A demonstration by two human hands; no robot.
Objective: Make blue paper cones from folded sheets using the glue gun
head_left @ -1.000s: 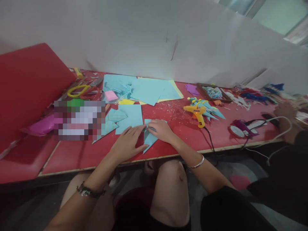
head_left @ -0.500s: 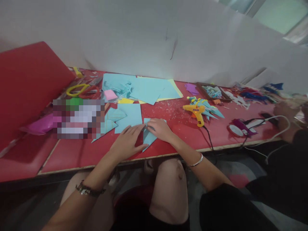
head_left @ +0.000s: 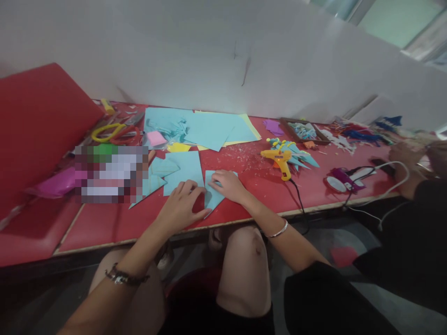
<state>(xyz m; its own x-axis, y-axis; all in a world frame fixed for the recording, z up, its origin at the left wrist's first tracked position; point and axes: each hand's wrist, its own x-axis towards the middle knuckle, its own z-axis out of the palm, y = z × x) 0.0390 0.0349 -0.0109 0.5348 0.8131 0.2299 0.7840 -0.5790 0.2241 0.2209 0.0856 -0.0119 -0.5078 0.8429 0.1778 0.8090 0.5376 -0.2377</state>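
Note:
A small light-blue paper (head_left: 213, 197) with a pointed lower end lies on the red tabletop near its front edge. My right hand (head_left: 227, 185) rests on its upper part, fingers bent and pressed together on the paper. At the paper's left side is my left hand (head_left: 183, 204), its fingers curved and apart, with the thumb tip by the lower point. Just behind my left hand lies a light-blue sheet (head_left: 185, 170), with folded blue pieces (head_left: 153, 182) to its left.
A yellow glue gun (head_left: 279, 160) with a black cord lies to the right, before blue pointed pieces (head_left: 303, 157). Large blue sheets (head_left: 213, 130), scissors (head_left: 127, 136) and a tray (head_left: 303, 131) stand behind. Another person's arm (head_left: 412, 172) is at far right.
My left hand's fingers have lifted and curled back from the paper's top edge. My right hand stays on the paper. The whole view has shifted slightly.

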